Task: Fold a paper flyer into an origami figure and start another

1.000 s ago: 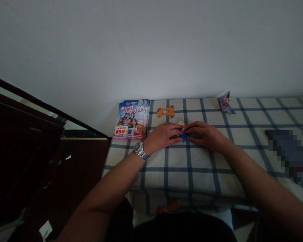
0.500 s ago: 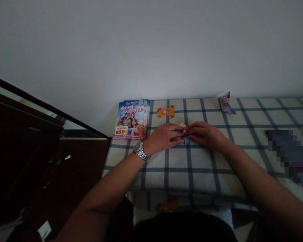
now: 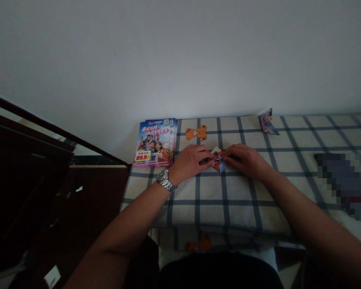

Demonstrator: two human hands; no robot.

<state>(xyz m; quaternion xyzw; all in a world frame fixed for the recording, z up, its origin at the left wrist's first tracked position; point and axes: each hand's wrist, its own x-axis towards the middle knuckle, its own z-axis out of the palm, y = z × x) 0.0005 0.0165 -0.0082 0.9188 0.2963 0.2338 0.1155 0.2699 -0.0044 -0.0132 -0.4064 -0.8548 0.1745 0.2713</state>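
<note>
A small folded piece of printed paper (image 3: pixel 218 159), blue, red and white, lies on the checked cloth (image 3: pixel 228 192) between my two hands. My left hand (image 3: pixel 191 160), with a metal watch on its wrist, has its fingers curled and pinches the paper's left side. From the right, my right hand (image 3: pixel 243 159) presses its fingertips onto the paper's other edge. Both hands rest on the cloth.
A stack of colourful leaflets (image 3: pixel 155 143) lies at the cloth's far left corner. An orange bear print (image 3: pixel 197 132) shows on the cloth behind my hands. Another folded paper piece (image 3: pixel 267 121) stands by the wall. A blurred dark patch (image 3: pixel 343 180) sits at right. Dark furniture (image 3: pixel 27 192) stands left.
The paper has been turned or unfolded slightly, so more of its white and red face shows. My hands have shifted a little upon it; the view has tilted slightly.
</note>
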